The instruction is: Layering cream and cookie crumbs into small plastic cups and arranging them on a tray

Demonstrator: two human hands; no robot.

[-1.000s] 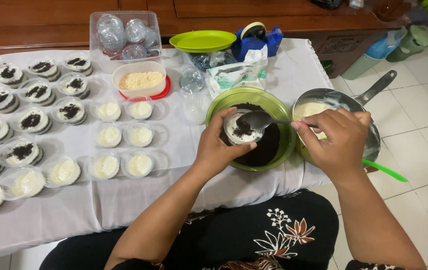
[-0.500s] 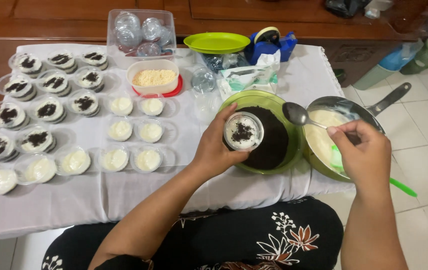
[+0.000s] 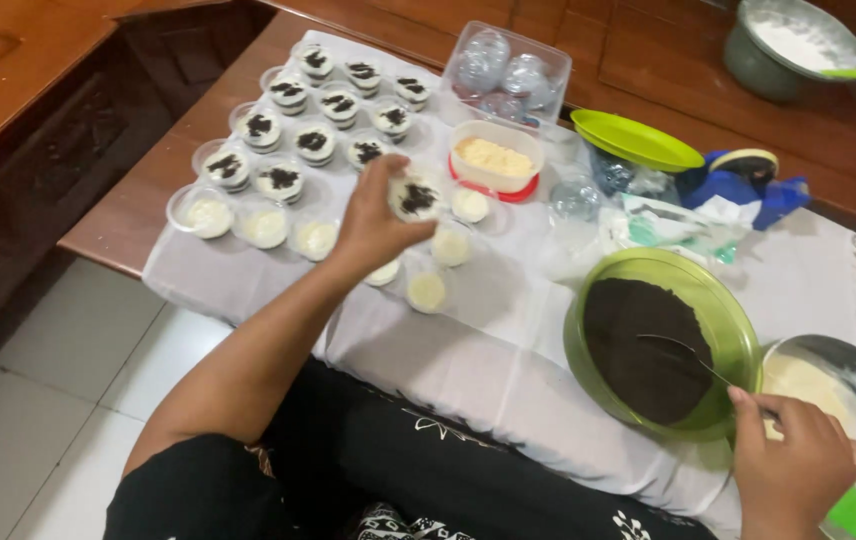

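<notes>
My left hand (image 3: pixel 373 225) holds a small clear cup of cream topped with dark crumbs (image 3: pixel 414 197) above the rows of cups on the white cloth. My right hand (image 3: pixel 798 470) grips the handle of a metal spoon (image 3: pixel 683 355) whose bowl rests in the dark crumbs inside the green bowl (image 3: pixel 738 310). Finished crumb-topped cups (image 3: pixel 313 140) stand in rows at the far left. Plain cream cups (image 3: pixel 266 227) sit nearer me. A metal pan of cream (image 3: pixel 853 385) is beside my right hand.
A clear box of empty cups (image 3: pixel 508 70), a container of yellow crumbs (image 3: pixel 495 158), a green plate (image 3: pixel 636 140), a blue object (image 3: pixel 738 185) and a plastic bag (image 3: pixel 663 225) lie on the cloth (image 3: pixel 468 360). A pot with white cream (image 3: pixel 793 45) stands on the wooden floor beyond.
My left hand has carried the crumb-topped cup from over the green bowl leftward to the rows of cups. My right hand has brought the spoon from the cream pan into the crumbs.
</notes>
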